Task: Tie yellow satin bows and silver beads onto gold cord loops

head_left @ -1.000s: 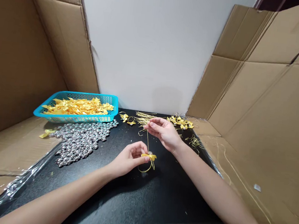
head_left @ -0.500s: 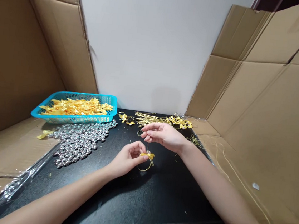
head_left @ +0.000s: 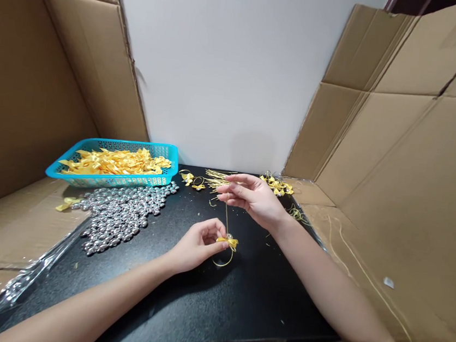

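Observation:
Between thumb and fingers, my left hand (head_left: 201,245) pinches a yellow ribbon bow (head_left: 231,243) with a silver bead at its top. A loop of thin gold cord (head_left: 223,264) hangs below the bow. From the bead a strand of the same cord (head_left: 226,217) runs up to my right hand (head_left: 252,197), whose fingertips are closed on its end. The strand looks taut. Behind my right hand lies a bundle of gold cords (head_left: 214,179), partly hidden by the fingers.
A blue basket (head_left: 87,178) of yellow bows stands at the back left. Many silver beads (head_left: 124,217) are spread before it on the black table (head_left: 147,304). Finished-looking bow loops (head_left: 278,186) lie at the back right. Cardboard walls (head_left: 408,175) flank both sides.
My right hand has risen slightly, and more cord shows between it and the bead. The bow in my left hand has shifted a little right and down, and its lower loop looks different.

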A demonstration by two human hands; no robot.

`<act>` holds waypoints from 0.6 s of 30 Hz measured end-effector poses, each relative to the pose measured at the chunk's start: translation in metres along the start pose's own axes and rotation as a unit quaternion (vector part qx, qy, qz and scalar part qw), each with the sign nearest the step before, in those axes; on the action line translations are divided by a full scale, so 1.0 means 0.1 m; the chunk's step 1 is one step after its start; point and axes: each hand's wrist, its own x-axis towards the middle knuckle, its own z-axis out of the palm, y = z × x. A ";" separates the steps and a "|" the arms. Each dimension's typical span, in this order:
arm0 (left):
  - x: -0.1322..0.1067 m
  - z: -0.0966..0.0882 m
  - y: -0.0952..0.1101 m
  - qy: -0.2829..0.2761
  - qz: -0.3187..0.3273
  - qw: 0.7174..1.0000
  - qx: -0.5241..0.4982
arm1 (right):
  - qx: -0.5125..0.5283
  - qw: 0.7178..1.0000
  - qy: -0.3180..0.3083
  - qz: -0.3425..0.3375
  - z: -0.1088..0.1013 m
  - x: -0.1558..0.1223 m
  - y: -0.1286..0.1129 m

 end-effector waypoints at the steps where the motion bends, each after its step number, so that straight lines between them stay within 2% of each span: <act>1: 0.00 0.01 0.01 0.000 0.000 1.000 0.002 | -0.001 1.000 0.010 -0.006 -0.01 0.01 -0.02; 4: 0.00 0.02 0.01 -0.003 -0.006 1.000 0.006 | 0.001 0.999 0.043 -0.017 -0.03 0.05 -0.06; 7: 0.01 0.02 -0.01 -0.010 -0.006 1.000 0.006 | 0.013 0.998 0.062 0.007 -0.01 0.10 -0.09; 12: 0.02 0.01 -0.06 -0.009 -0.005 1.000 0.008 | 0.038 0.997 0.046 0.058 0.10 0.18 -0.10; 18: 0.04 0.00 -0.08 -0.009 -0.001 1.000 0.009 | 0.049 0.996 0.036 0.061 0.19 0.23 -0.12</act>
